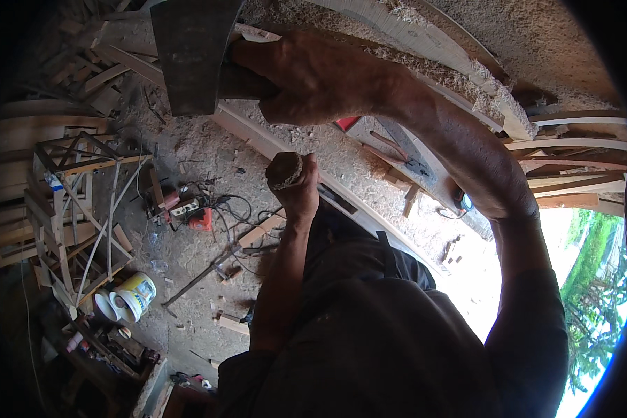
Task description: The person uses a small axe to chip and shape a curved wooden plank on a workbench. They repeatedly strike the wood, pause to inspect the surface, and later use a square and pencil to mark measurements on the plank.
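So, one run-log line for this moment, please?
right hand: grips dark broad-headed tool | left hand: grips brown blunt-ended wooden piece | long pale wooden beam: visible between hands

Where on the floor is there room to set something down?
The shaving-strewn floor looks most open between the long board and the red item; a smaller patch lies between the white buckets and the long bar. Crowded: around the red item, among cables, and at the scrap-wood pile, upper left.

Decent gap between the right hand [313, 80] and left hand [298, 195] fingers, just a long plank [254, 136] beneath. Wide-bladed tool [191, 56] blocks left of the right fingers, cables [238, 203] plus a red tool [200, 220] clutter left of the left ones
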Available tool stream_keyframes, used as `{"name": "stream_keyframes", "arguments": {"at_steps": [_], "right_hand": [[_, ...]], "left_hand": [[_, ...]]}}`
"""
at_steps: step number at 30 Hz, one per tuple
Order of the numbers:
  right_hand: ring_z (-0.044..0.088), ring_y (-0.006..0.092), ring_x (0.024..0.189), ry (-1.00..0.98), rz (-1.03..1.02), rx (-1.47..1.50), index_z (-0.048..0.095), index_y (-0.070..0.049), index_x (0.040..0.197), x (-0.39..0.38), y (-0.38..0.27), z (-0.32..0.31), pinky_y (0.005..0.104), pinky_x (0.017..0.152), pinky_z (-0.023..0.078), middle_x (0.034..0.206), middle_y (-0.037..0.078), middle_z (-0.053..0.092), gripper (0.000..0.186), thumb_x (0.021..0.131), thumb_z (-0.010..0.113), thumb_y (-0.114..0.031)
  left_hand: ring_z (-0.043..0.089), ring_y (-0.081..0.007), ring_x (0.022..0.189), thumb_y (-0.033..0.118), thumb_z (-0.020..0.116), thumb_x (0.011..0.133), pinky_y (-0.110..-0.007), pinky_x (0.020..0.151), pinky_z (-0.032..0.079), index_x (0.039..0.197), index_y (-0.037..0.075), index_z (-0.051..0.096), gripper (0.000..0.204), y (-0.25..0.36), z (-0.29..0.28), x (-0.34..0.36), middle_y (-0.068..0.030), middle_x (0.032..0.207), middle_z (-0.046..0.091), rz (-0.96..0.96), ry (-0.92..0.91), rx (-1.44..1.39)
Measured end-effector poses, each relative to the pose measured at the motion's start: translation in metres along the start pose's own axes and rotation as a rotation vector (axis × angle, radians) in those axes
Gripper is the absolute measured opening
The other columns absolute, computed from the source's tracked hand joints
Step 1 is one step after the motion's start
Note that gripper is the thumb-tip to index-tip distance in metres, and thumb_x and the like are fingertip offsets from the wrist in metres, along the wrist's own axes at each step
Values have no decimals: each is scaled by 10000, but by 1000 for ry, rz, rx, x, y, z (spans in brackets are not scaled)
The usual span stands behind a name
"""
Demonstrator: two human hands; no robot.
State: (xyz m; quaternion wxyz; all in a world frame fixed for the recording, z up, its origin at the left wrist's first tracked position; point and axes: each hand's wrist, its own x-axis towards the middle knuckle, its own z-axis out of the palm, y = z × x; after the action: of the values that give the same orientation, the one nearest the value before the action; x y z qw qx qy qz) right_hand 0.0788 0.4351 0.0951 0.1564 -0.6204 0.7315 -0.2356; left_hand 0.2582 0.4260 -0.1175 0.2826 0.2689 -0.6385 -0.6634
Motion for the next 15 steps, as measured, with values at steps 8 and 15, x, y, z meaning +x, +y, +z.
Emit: {"name": "stream_keyframes", "arguments": {"at_steps": [8,15], "right_hand": [[734,318,878,-379,-92,-307,574,-55,1224,-27,10,41,441,756,618,938,184,716,393,883,725,-179],[728,345,818,-175,37,-80,508,-36,1215,26,-8,-7,482,692,588,842,195,692,370,863,602,-103]], "left_hand": [[522,-94,533,-1,646,918,-301,505,415,697,50,505,268,20,18,7,-7,585,554,-249,143,-231],[500,-113,510,-8,661,892,-279,482,439,738,80,486,250,-6,0,20,-4,625,507,-324,187,-354]]}}
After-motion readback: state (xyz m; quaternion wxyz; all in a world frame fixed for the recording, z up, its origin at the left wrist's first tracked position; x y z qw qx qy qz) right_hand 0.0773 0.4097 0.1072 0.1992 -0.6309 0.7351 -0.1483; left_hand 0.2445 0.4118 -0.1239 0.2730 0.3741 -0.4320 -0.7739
